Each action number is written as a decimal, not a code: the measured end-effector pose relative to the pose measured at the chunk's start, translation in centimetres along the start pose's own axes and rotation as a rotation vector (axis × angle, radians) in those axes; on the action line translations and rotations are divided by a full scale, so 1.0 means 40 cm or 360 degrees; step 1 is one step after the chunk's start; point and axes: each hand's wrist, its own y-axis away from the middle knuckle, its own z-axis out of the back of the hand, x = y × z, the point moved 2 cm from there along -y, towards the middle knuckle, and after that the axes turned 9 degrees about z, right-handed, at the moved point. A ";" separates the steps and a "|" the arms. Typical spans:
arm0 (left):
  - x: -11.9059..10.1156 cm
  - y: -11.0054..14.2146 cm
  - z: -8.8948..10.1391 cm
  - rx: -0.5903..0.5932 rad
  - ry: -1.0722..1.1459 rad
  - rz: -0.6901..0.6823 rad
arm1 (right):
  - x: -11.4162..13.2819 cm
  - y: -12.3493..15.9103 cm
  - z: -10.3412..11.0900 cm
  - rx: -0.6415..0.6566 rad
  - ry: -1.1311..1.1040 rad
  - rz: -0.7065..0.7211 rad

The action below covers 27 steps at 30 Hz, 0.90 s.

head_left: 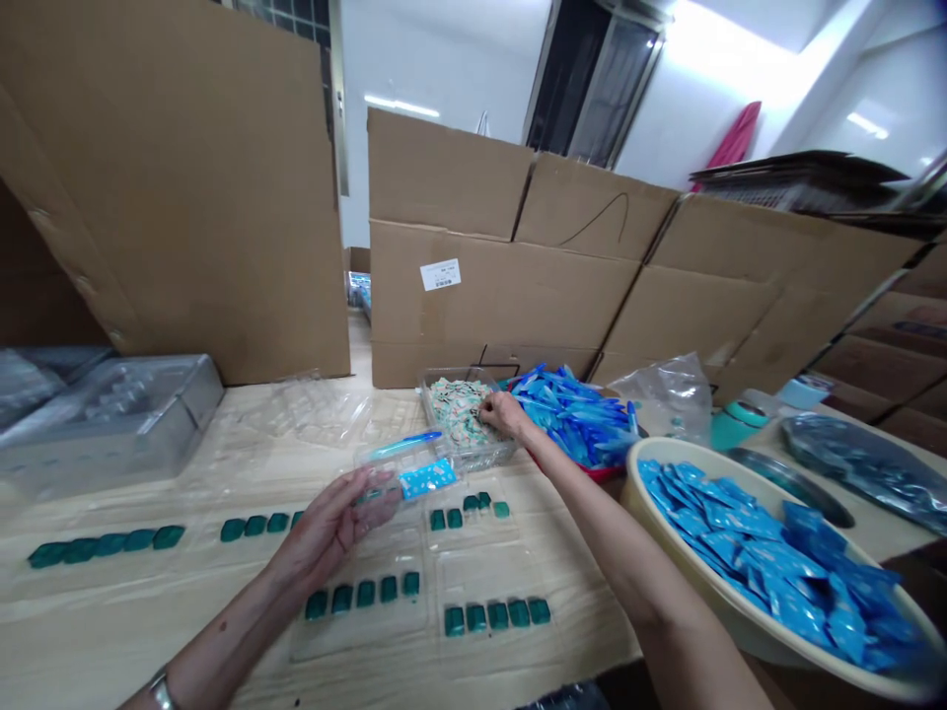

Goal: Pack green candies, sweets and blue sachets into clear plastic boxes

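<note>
Above the table [584,602], our left hand [332,528] clamps a light, flimsy clear plastic tray [403,459], best held by its edge, while our right hand [503,412] rests among small packets [451,409] in a plastic box [488,456], its grip unclear.

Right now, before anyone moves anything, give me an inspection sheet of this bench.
surface: pale wooden table, clear blister trays lying on it, teal pieces in rows.
job's things: clear plastic pack with a blue-handled item and blue patterned card inside; clear tub of small patterned sachets; blue packets in a beige basin and in a heap beyond.
clutter: crumpled clear plastic bag; stacked clear trays far left; dark foil bag far right.
hands: left hand holds the pack; right hand is in the sachets.
cables: nothing seen.
surroundings: upright cardboard sheets, a window behind.
</note>
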 end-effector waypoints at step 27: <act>-0.046 -0.065 0.005 0.0031 -0.0161 -0.0006 | -0.017 -0.007 -0.004 -0.0096 -0.0375 0.0242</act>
